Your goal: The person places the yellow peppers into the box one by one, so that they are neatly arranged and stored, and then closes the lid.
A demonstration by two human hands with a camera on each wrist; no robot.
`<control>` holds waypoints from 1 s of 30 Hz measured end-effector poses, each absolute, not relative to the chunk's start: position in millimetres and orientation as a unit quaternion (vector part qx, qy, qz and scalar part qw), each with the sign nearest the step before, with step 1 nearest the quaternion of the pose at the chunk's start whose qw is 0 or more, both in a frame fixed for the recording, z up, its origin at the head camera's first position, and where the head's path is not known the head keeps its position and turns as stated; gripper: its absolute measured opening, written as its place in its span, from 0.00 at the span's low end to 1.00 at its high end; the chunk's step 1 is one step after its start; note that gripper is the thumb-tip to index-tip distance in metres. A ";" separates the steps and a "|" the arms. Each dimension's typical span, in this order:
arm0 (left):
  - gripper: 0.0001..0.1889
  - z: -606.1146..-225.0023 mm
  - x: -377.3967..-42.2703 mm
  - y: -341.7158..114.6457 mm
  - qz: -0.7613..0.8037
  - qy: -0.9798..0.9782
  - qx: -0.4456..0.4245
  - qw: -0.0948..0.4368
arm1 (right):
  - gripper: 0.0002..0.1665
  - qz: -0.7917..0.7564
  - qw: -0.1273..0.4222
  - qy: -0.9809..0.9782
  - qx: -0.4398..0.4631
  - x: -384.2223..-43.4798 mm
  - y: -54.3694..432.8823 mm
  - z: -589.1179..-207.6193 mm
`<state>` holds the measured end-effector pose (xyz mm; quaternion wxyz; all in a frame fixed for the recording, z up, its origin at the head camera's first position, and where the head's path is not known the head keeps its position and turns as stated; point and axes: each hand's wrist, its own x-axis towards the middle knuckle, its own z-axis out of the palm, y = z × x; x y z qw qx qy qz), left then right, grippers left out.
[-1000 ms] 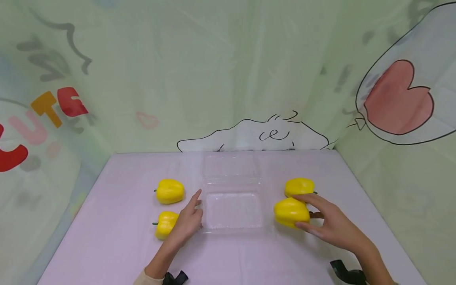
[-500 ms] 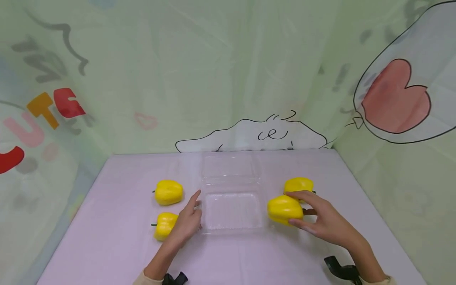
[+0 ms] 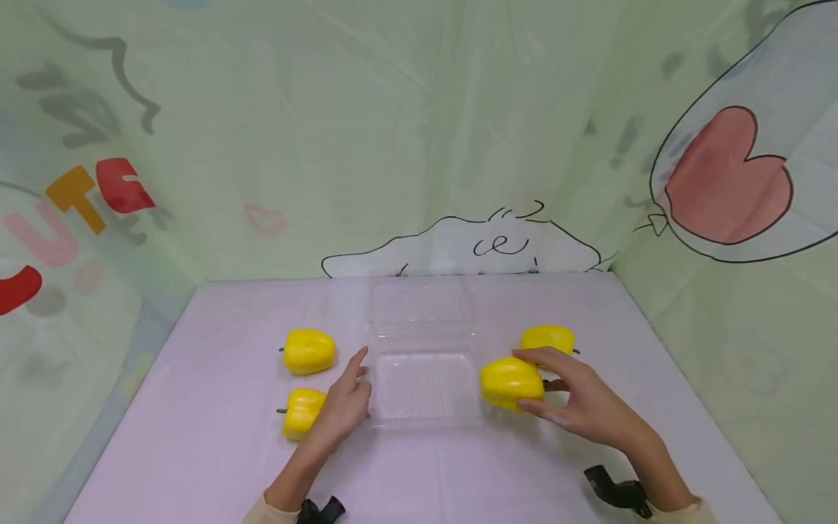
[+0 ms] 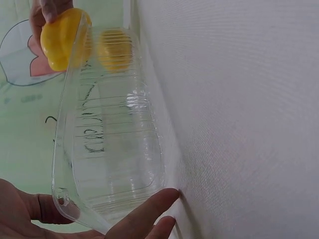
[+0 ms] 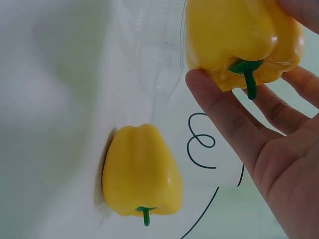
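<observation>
My right hand (image 3: 583, 400) grips a yellow bell pepper (image 3: 511, 382) between thumb and fingers, at the right edge of the clear plastic clamshell box (image 3: 425, 422). In the right wrist view its green stem (image 5: 249, 79) points back toward the palm. My left hand (image 3: 347, 400) has its index finger extended and touches the box's left side. The left wrist view shows fingers (image 4: 149, 214) close against the box's corner. The box lies with its lid (image 3: 419, 302) folded back, and no pepper is inside. A second pepper (image 3: 546, 337) lies behind my right hand, partly covered.
Two more yellow peppers lie on the left, one farther back (image 3: 309, 351) and a nearer pepper (image 3: 303, 411) partly hidden by my left hand. A pale cloth covers the table (image 3: 419, 487). Printed fabric walls (image 3: 393, 145) close off its back and sides.
My right hand has carried the gripped pepper leftward and slightly back, from beside the far-right pepper to the box's right edge. My left hand has stayed at the box.
</observation>
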<state>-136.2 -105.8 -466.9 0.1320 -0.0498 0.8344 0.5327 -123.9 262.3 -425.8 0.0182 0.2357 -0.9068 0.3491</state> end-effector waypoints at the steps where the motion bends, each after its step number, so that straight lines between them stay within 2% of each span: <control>1: 0.36 -466.7 -136.7 -105.7 0.533 0.835 -0.050 0.131 | 0.40 0.349 0.018 -0.907 0.235 -124.5 261.5 -425.7; 30: 0.35 -471.2 -137.0 -108.7 0.512 0.850 -0.039 0.118 | 0.39 0.369 -0.002 -0.893 0.258 -133.4 218.5 -434.2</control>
